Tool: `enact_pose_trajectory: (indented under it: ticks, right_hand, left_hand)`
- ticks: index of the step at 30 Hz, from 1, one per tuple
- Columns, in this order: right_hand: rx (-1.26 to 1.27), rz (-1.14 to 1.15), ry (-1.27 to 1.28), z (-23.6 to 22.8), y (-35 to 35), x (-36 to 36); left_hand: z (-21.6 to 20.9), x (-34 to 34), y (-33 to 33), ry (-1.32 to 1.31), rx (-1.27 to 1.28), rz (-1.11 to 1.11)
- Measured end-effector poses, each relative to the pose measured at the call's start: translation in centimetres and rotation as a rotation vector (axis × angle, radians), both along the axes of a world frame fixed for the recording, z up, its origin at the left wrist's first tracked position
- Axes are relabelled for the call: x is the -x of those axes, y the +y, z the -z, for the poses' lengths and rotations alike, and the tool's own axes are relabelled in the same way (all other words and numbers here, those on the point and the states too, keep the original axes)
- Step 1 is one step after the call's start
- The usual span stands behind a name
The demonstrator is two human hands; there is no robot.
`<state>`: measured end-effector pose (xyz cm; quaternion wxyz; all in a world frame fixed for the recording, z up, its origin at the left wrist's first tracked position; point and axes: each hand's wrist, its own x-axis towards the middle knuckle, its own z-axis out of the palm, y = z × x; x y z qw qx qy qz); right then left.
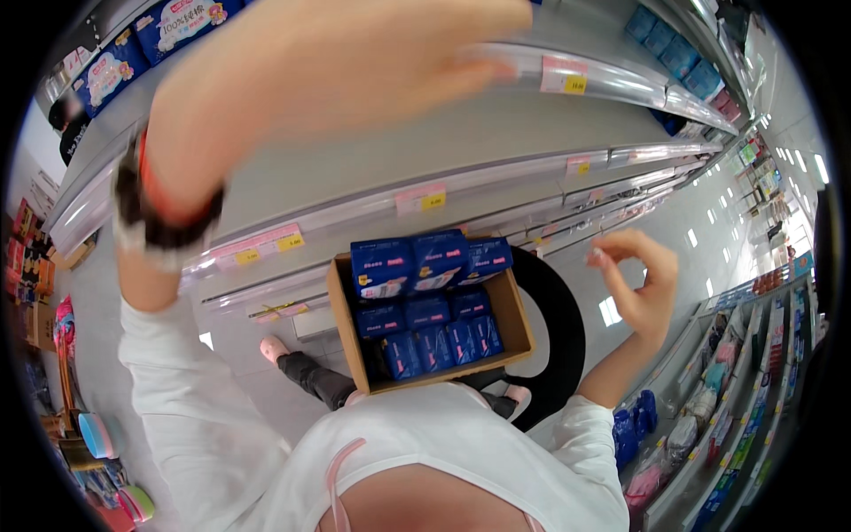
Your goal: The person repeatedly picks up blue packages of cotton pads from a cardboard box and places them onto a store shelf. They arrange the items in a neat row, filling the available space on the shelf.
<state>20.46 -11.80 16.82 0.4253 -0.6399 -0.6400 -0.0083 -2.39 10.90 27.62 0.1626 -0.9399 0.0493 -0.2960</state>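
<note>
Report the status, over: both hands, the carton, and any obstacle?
Left hand blurred before the shelf, grip unclear. Right hand curled, apparently empty, right of the carton. Carton open, blue packs inside. Left hand hides some shelf.

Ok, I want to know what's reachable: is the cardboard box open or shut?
Open: the cardboard box has an uncovered top, with blue packs showing inside.

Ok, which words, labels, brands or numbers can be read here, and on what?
Wording left uncopied; print stands on:
Blue-and-white package, upper left: large print, legible.
Pink-and-yellow price tag, near top: small numerals, readable.
Blue packs in the carton: white and pink print, mostly too small.
Black shirt, far left: print too small.
</note>
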Motion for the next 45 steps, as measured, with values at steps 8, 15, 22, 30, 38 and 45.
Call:
enact_pose_trajectory:
  ticks: [8, 15, 22, 30, 38, 45]
  right_hand:
    - [0.179, 0.083, 0.309, 9.4, -3.5, 2.6]
    - [0.270, 0.003, 0.243, 11.4, -2.5, 4.7]
    - [0.303, -0.064, 0.227, 11.4, -1.1, 6.4]
    - [0.266, -0.167, 0.269, 10.9, -0.1, 7.5]
    - [0.004, -0.459, -0.016, 6.3, 2.0, 10.1]
    - [0.196, -0.594, 0.025, 3.5, 3.0, 8.9]
  left_hand:
    - [15.3, 6.9, -5.5, 0.458, 0.697, -0.235]
    - [23.7, 8.6, -5.4, 0.253, 0.799, -0.465]
    - [26.6, 6.1, -5.6, 0.167, 0.674, -0.615]
    - [21.6, 7.7, -7.1, -0.060, 0.913, -0.530]
    - [15.7, 7.9, -10.5, -0.074, 0.883, -0.211]
    - [13.0, 8.8, -11.4, -0.112, 0.873, -0.059]
